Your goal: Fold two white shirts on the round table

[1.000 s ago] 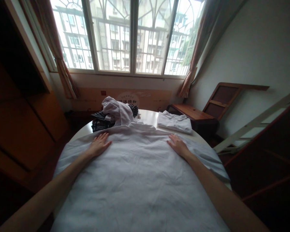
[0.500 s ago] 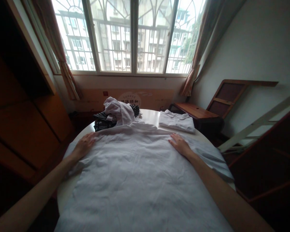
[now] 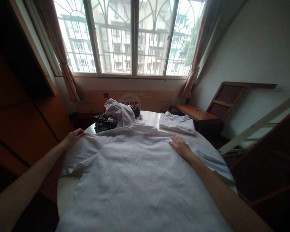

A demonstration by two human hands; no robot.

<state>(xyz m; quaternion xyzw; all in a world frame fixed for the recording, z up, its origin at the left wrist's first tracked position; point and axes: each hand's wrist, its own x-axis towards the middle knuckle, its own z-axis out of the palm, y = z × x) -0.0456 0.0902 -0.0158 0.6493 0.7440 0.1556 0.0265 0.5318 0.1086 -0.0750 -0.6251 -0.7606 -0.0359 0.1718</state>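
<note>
A white short-sleeved shirt (image 3: 140, 180) lies spread out with its collar at the far side, its lower part running out of view at the bottom. My left hand (image 3: 73, 138) is at the upper edge of the left sleeve, fingers closed together on the cloth. The sleeve is stretched sideways from the shoulder. Near the right shoulder, my right hand (image 3: 180, 145) rests flat on the fabric with fingers extended. The right sleeve fans out beyond that forearm.
Under the shirt is a round white table (image 3: 65, 196). At its far side sit a heap of white and black striped clothes (image 3: 118, 112) and a folded white shirt (image 3: 177, 123). A wooden bench (image 3: 198, 112) and a pale ladder (image 3: 256, 127) stand to the right.
My left hand has moved outward to the left, from the shoulder area to the sleeve's edge. The left sleeve is now drawn out flatter. My right hand has stayed nearly still.
</note>
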